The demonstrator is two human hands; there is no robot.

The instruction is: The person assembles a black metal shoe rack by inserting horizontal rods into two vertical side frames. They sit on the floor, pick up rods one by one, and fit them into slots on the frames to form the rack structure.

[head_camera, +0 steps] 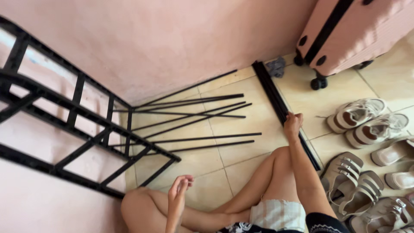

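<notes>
step: a long black bar (282, 103) on the floor tiles (241, 125) is gripped by the right hand (293, 124) | left hand (179, 192) is held loose, empty, above the knee | next: lifting toward the black frame (77, 125) is judged needed | containers: pink suitcase (358, 30) is shut, contents hidden

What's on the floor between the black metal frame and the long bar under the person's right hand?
Loose thin black rods lie on the floor tiles, seen in the head view.

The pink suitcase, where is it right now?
In the head view the pink suitcase stands at the top right on the tiled floor, against the pink wall, just beyond the long black bar that the right hand grips.
</notes>
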